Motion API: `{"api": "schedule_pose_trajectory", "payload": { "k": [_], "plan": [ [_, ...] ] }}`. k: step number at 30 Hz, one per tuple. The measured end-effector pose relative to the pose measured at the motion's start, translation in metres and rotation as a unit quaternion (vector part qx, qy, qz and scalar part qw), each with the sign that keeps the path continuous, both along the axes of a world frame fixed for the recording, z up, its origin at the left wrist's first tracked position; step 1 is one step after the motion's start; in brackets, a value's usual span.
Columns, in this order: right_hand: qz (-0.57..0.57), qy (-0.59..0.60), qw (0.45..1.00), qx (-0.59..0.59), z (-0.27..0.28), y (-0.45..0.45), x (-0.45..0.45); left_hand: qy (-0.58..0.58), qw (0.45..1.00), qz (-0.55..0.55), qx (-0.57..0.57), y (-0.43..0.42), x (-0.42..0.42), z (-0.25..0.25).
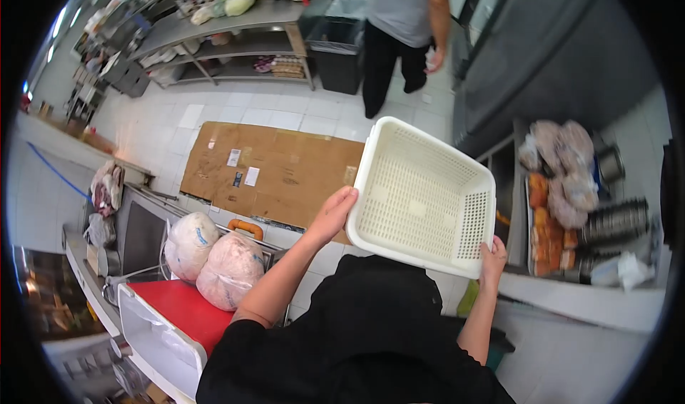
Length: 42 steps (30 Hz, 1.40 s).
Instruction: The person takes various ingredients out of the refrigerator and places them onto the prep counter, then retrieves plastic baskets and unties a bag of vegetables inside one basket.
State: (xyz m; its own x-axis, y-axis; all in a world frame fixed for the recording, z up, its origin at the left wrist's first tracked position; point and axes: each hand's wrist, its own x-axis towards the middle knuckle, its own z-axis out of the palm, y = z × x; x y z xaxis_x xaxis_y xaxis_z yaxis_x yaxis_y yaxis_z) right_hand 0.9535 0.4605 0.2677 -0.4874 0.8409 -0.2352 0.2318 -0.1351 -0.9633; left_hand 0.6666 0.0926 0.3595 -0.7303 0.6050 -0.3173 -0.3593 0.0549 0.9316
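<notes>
A white plastic basket [428, 190] with slotted walls and base is held up in front of me, tilted so that its inside faces me. Nothing lies inside it. My left hand [334, 215] grips its left rim, fingers partly hidden behind the edge. At the lower right corner, my right hand [492, 260] is closed on the rim. To the left of my left arm, two bagged pale pink bundles [230, 270] rest on a counter beside a red board [171, 308].
Flattened cardboard [285, 165] covers part of the tiled floor. Ahead, a person [407, 33] stands near a black bin [339, 69]. A steel table [235, 19] with shelves stands at the back. Bagged food [564, 147] and stacked dark trays [617, 222] sit at right. A white tub [153, 340] is lower left.
</notes>
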Motion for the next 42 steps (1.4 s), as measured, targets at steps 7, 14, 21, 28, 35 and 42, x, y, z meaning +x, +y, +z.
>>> {"api": "schedule_pose_trajectory", "payload": {
  "k": [7,14,21,28,35,42],
  "plan": [
    [0.164,-0.017,0.985,-0.044,-0.029,0.019,-0.239,-0.096,0.98,0.176,0.017,-0.072,-0.083,-0.032],
    [0.475,-0.058,0.877,-0.049,-0.014,-0.085,-0.534,-0.073,0.871,0.472,0.112,-0.163,-0.088,-0.014],
    [0.676,-0.075,0.733,-0.014,0.006,-0.259,-0.741,-0.075,0.745,0.635,0.188,-0.223,-0.099,-0.037],
    [0.637,-0.074,0.764,0.069,0.021,-0.325,-0.871,-0.036,0.774,0.597,0.209,-0.329,-0.262,-0.056],
    [0.496,-0.036,0.866,0.055,0.031,-0.311,-0.973,-0.045,0.891,0.44,0.105,-0.392,-0.503,-0.014],
    [0.43,-0.018,0.902,-0.035,-0.019,-0.318,-1.116,-0.034,0.938,0.338,0.072,-0.427,-0.715,-0.047]
  ]
}}
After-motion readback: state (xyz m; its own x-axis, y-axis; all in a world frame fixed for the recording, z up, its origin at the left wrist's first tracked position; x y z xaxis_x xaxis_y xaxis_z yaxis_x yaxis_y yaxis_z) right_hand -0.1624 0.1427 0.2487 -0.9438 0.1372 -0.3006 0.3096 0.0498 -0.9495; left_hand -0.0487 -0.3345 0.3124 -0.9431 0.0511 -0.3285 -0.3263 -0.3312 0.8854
